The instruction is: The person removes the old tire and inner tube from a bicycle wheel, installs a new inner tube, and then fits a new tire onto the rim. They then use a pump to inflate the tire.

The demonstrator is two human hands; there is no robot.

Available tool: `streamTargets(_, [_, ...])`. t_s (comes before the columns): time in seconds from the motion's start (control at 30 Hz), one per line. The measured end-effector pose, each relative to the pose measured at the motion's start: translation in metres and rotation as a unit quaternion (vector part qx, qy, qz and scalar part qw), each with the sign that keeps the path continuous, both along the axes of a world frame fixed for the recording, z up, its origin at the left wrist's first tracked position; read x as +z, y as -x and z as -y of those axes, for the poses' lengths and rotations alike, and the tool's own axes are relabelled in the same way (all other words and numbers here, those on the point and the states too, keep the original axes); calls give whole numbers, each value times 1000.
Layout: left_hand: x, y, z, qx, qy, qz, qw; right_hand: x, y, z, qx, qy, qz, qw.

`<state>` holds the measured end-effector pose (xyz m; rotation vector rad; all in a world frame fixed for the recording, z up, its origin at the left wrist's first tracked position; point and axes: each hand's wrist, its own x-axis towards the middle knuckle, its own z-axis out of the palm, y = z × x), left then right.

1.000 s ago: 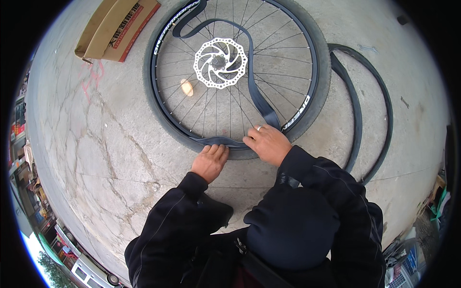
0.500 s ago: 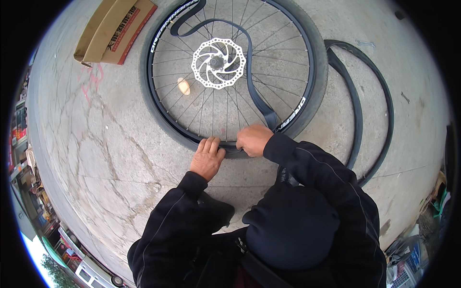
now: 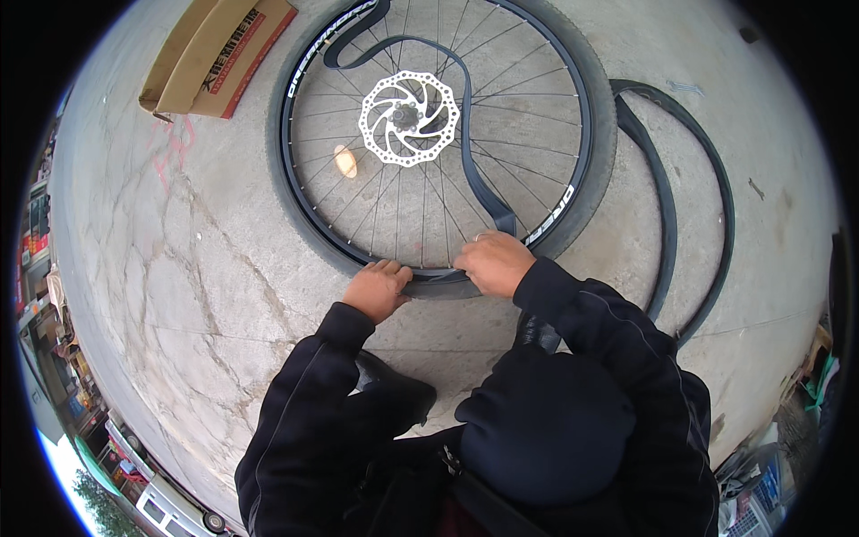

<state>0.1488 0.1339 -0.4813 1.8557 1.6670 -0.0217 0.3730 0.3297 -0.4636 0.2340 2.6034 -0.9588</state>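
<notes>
A bicycle wheel lies flat before me, a black tyre (image 3: pixel 601 148) around its rim. At its centre is a silver brake disc (image 3: pixel 410 117). A flat black inner tube (image 3: pixel 472 161) loops out over the spokes and runs down to the near right part of the rim. My left hand (image 3: pixel 380 288) grips the near edge of the tyre, fingers curled over it. Just to the right, my right hand (image 3: pixel 497 263) is closed on the inner tube at the rim, its fingertips partly hidden. Between the hands, a short stretch of dark tube shows along the tyre's inner edge.
A black hoop of tyre or tubing (image 3: pixel 727 197) lies to the right. Two small wrenches (image 3: pixel 685 88) (image 3: pixel 756 188) rest beyond it. An open cardboard box (image 3: pixel 215 63) stands at the far left. A pale oval piece (image 3: pixel 345 161) lies beneath the spokes on cracked concrete.
My hands have moved apart along the rim: the left a little leftward, the right further right. More of the tyre edge shows between them.
</notes>
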Motion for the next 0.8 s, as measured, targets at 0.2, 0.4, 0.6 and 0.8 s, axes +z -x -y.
streamTargets(0.2, [28,47,0,-36,-27,-108,993,8,-14,-13,7,-17,-108,994])
streamTargets(0.4, [55,21,13,-134,-196,12,971,-2,-1,-11,34,-106,-245,963])
streamTargets(0.6, [37,-33,21,-52,-217,-6,975,2,18,-25,53,-197,-309,929])
streamTargets(0.8, [24,-44,28,-67,-143,-24,987,20,1,10,128,-156,-194,960])
